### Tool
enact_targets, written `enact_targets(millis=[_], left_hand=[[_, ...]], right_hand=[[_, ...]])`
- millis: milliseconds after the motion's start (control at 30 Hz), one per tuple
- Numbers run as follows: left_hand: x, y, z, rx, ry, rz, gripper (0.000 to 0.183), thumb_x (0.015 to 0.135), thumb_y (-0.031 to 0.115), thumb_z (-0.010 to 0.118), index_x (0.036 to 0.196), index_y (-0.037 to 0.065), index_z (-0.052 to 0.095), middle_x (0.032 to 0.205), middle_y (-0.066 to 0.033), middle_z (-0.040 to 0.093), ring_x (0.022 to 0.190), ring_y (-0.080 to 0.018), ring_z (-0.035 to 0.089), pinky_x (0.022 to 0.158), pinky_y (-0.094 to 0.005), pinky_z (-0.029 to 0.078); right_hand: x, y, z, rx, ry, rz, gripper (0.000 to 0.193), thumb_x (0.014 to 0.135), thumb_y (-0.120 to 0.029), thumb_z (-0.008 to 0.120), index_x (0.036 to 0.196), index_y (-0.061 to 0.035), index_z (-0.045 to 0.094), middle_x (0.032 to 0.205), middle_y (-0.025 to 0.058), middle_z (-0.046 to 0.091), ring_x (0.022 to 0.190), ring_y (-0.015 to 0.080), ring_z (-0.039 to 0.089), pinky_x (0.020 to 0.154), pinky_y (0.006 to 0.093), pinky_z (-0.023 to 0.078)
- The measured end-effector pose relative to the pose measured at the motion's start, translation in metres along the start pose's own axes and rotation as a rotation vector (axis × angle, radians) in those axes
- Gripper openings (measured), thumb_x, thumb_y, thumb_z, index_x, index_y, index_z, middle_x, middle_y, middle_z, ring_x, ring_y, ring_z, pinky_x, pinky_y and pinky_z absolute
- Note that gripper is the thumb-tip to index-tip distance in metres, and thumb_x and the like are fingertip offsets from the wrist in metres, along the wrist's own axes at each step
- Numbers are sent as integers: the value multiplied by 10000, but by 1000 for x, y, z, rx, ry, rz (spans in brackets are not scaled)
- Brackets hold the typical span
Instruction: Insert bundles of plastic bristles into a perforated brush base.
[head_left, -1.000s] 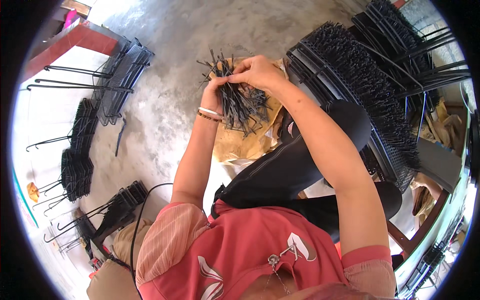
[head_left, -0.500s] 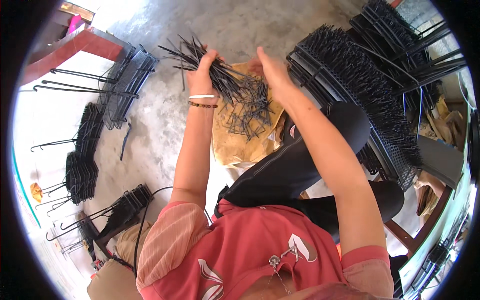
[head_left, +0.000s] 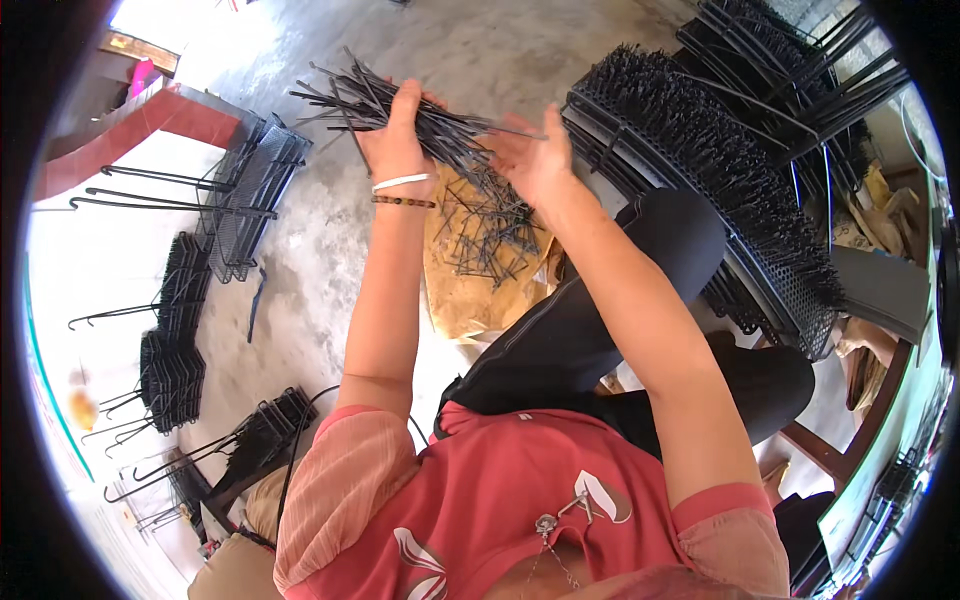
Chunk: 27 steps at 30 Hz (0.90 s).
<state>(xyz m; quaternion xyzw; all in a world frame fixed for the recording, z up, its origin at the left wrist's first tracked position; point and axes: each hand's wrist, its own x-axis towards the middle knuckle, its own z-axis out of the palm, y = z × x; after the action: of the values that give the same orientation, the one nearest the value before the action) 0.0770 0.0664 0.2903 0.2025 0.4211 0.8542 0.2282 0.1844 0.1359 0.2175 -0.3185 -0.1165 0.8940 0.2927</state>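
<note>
A thick bunch of thin black rods is gripped in my left hand, closed around its middle with the ends fanning out to the upper left. My right hand is at the bunch's right end, palm turned toward it, thumb raised and fingers apart. A rod tip reaches across between that thumb and the fingers, which are slightly blurred. Below both hands, a loose tangle of short black rods lies on a yellowish-brown sheet or sack.
To the right stands a long black perforated rack packed with upright black rods, more racks behind it. Along the left are black mesh baskets with hooked rods and stacked black metal parts. My bent dark-trousered leg is beside the sheet.
My right hand has turned palm toward the bunch and come to its right end. The bunch in my left hand lies flatter and shifted slightly left.
</note>
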Motion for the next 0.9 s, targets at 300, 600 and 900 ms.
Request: enact_targets(millis=[300,600,900], left_hand=[[-5,-14,-5,13,76,-130,223,770,5,676,911,37,506,764,-74,570,649,-196,580,573,-363,521],[-4,-25,-9,-97,59,-85,316,770,-22,643,1010,8,440,787,-99,557,645,-216,584,574,-383,541],[-8,-21,10,-1,-97,0,406,772,-42,629,1116,-11,416,832,-105,550,658,-209,581,603,-386,551]], right_hand=[[6,26,7,-308,44,-67,463,920,-462,436,993,-39,608,916,52,638,848,155,543,802,307,386],[-9,19,18,-115,-60,13,506,945,-472,350,1002,-28,587,994,103,620,915,204,558,814,349,417],[-7,13,17,-170,11,85,583,908,-559,362,1036,-27,561,1032,116,596,911,219,567,769,362,488]])
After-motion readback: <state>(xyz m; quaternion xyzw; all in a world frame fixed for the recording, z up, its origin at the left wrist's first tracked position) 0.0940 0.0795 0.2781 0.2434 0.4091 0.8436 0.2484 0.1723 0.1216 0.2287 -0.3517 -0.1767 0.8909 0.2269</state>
